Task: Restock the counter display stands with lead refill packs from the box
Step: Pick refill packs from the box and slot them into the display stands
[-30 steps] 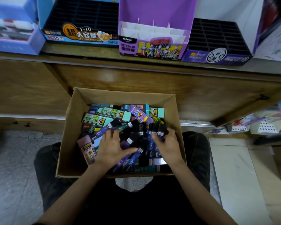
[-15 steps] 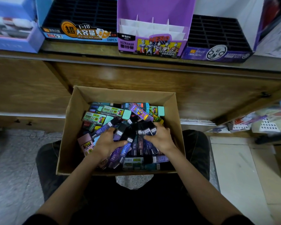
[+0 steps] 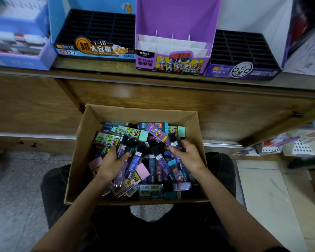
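Where the packs are: lead refill packs [image 3: 154, 167] all dumped loose inside the cardboard box [image 3: 80, 153]. Mint, pink, purple and black ones are pointing every which way.
box: open top, sitting across the person's legs in dark trousers [image 3: 51, 182], with the far wall close up to the wooden counter front [image 3: 153, 99]
left hand [image 3: 110, 165]: down in the left half of the pile, fingers curled round a long purple pack [image 3: 121, 150], thumb laid across it; the pack runs near-to-far under the palm
right hand [image 3: 188, 158]: over the far right part of the pile, thumb and fingertips [image 3: 175, 152] pinching a dark pack [image 3: 173, 141] with a white label by its near end, the rest of it poking out toward the far side
gap between hands: well apart, with a bunch of dark packs lying between them
stands: three in a row up on the counter, beyond the box
blue stand [image 3: 91, 51]: far left of the three, black slotted tray inside
purple Ultraman stand [image 3: 171, 63]: middle one, white card dividers standing up in it
dark purple stand [image 3: 242, 72]: right one, another black slotted tray
pale blue carton [image 3: 16, 59]: left of the blue stand, too blurry to tell what's in it
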The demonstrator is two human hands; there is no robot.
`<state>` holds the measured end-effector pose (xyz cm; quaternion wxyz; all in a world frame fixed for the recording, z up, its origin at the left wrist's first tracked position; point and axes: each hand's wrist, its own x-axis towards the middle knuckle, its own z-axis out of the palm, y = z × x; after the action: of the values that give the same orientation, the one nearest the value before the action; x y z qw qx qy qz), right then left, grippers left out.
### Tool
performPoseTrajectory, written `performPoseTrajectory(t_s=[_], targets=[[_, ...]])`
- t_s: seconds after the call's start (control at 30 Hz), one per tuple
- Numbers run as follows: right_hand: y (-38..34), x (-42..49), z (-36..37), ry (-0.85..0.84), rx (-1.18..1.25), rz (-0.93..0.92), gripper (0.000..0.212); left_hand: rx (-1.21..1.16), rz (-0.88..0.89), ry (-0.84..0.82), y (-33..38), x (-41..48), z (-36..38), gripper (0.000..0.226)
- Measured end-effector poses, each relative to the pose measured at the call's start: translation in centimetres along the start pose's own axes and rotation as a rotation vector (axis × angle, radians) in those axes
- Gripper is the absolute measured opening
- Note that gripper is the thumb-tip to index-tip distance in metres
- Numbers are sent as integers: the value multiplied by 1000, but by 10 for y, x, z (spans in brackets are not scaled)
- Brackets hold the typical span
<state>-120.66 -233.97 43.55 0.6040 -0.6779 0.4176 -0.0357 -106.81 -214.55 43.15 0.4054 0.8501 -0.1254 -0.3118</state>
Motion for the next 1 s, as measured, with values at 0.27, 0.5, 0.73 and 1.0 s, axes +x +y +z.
performPoseTrajectory(t_s=[0.27, 0.5, 0.73, 1.0], targets=[[-44, -18, -13, 1, 251, 1, 29, -475, 94, -105, 56, -18, -6, 14], [-102, -33, -6, -37, 454, 6, 30, -567, 229, -215, 111, -29, 12, 32], [-122, -46, -15, -20, 431, -28, 23, -447, 358, -162, 134, -35, 12, 33], [-137, -49, -57, -92, 479, -99, 60, -382, 443, -148, 163, -34, -6, 29]])
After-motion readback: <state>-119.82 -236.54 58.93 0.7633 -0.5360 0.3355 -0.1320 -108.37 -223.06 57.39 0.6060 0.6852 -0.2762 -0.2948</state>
